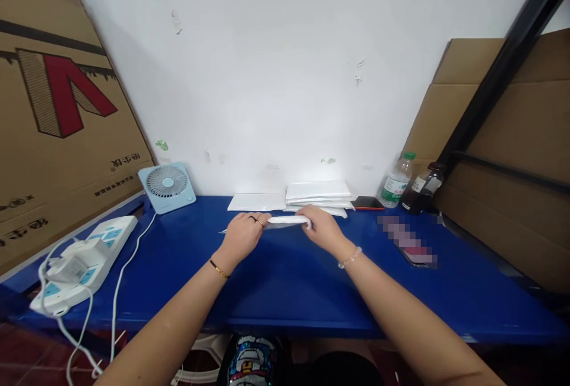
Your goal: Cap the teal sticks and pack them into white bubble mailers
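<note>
A folded white packet (287, 220), with a clear plastic edge showing on its left, is held between my two hands above the blue table. My left hand (244, 236) grips its left end with the fingers curled over it. At the right end, my right hand (324, 231) pinches the packet between thumb and fingers. Just behind them lies a stack of flat white packets (318, 191) against the wall. A single flat white packet (256, 202) lies to the left of that stack. What the held packet contains cannot be made out.
On the left stand a light blue fan (168, 187) and a white power strip (113, 237) with cables. To the right are a green-capped bottle (395, 184), a dark bottle (421, 190), a red-edged phone (367, 202) and a blurred-out item (407, 240). Cardboard (53, 166) flanks the blue table (294, 297).
</note>
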`<state>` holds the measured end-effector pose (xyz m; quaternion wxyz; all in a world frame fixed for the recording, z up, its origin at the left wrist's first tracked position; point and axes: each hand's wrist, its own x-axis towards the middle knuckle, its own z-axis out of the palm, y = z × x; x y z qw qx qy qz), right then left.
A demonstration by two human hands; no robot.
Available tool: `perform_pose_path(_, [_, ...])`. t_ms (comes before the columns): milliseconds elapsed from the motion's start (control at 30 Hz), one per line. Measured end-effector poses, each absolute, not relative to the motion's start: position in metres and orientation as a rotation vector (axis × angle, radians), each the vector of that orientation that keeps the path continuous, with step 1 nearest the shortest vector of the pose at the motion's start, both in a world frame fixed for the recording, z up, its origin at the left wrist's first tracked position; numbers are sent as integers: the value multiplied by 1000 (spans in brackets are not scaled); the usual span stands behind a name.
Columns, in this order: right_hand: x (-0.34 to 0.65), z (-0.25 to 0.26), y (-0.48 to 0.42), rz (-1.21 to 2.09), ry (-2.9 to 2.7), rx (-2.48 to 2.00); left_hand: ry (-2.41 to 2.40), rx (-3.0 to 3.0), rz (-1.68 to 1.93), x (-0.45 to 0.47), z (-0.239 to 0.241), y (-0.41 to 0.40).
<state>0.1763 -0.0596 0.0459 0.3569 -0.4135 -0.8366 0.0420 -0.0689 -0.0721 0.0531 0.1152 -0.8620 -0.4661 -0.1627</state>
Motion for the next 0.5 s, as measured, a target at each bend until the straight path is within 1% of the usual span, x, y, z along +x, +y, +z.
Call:
perform_pose_path(133, [204, 21, -57, 392, -2313, -796, -1206, -2890, -334, -75, 43, -73])
perform_pose_path(233, [214, 11, -59, 461, -2324, -694, -1219, -3066, -201, -71, 35, -62])
perform_pose_path(300, [216, 8, -61, 470, -2274, -693, -1271, -3120, -94, -62, 30, -55])
perform_pose_path(367, [218, 6, -61, 482, -2227, -719, -1308, -3127, -60, -54, 30, -48])
perform_pose_path(433, [223, 2, -58, 494, -2199, -764, -1348, -3078, -55, -49, 39, -44])
perform_pose_path(500, [230, -4, -52, 503, -2182, -831, -1378, -2972, 29, -46, 55, -41])
